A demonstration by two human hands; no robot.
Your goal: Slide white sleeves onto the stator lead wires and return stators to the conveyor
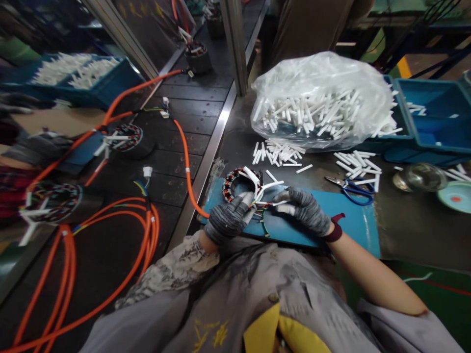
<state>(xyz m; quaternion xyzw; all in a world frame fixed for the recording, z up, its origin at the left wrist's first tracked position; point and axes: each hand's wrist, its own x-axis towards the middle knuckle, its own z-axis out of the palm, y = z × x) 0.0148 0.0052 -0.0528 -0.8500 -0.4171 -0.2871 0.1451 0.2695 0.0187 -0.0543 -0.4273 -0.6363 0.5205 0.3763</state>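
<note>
A motor stator (228, 189) with a wound copper ring lies on the blue mat (353, 225), white tubes standing out from its near side. My left hand (230, 218), in a grey glove, is closed at the stator's front edge, pinching its thin coloured wires (253, 202). Just to the right, my right hand (307, 211), also gloved, pinches a white sleeve tube (281, 202) at the end of a red wire. The fingertips hide part of both. A green wire loop (264, 225) hangs below. Blue-handled scissors (353, 189) rest on the mat's far right edge.
Loose white tubes (277, 153) lie behind the mat, below a full plastic bag (320, 93). Blue bins (434, 113), a glass jar (419, 177) and a small dish (456, 196) stand right. Leftward, a roller conveyor carries stators with orange cables (147, 230); a co-worker's gloved hand (40, 147) is there.
</note>
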